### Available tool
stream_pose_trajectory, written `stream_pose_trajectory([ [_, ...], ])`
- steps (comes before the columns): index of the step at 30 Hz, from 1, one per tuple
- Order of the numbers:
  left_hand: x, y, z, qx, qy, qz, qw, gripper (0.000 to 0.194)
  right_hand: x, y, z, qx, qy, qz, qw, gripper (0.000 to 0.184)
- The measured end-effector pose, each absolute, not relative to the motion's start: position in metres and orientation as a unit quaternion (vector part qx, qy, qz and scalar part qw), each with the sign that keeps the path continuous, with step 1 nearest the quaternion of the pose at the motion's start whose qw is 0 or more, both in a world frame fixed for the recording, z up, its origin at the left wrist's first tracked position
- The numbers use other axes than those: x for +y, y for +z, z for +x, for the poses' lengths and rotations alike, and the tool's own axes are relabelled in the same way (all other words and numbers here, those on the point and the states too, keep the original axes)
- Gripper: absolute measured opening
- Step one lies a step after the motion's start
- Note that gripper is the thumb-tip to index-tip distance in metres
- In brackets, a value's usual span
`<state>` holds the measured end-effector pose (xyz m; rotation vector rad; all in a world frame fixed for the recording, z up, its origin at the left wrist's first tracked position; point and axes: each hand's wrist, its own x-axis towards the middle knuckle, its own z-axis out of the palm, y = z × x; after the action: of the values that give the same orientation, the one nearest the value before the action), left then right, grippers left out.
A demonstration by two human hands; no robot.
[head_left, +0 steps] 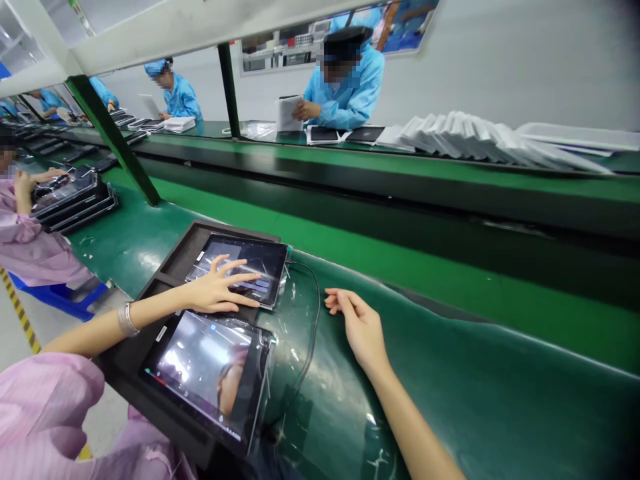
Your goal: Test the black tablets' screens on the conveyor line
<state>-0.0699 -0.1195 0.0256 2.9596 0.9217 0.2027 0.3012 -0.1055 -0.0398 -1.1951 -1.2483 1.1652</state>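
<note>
My left hand (223,287), a clear bracelet on its wrist, lies with fingers spread over the upper tablet (273,263), fingertips on its screen. That tablet rests in a black foam tray (187,250). Nearer to me lies a lower tablet (200,373), its lit screen showing a bright picture and a row of small icons. Clear film sticks out at the edges of both tablets. My right hand (357,327) hovers over the green bench to the right, its fingers loosely curled together with nothing visible in them. A thin black cable (316,313) runs between it and the tablets.
The green bench (450,373) stretches to the right. At left, a co-worker in pink handles stacked black tablets (80,200). A green post (113,140) rises from the bench. Across the line, people in blue work beside a row of white sleeves (465,137).
</note>
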Motion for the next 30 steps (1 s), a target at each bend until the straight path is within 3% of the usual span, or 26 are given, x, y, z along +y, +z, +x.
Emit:
stream_pose_trajectory([
  [8, -0.095, 0.044, -0.069, 0.473, 0.166, 0.865, -0.024, 0.043, -0.106, -0.042, 0.297, -0.530, 0.478, -0.468, 0.521, 0.054],
  [14, -0.100, 0.063, -0.062, 0.479, 0.195, 0.854, -0.062, 0.041, -0.107, -0.043, 0.296, -0.543, 0.473, -0.456, 0.522, 0.057],
  [30, -0.141, 0.026, -0.076, 0.525, 0.216, 0.821, -0.061, 0.041, -0.106, -0.044, 0.297, -0.564, 0.465, -0.450, 0.514, 0.064],
])
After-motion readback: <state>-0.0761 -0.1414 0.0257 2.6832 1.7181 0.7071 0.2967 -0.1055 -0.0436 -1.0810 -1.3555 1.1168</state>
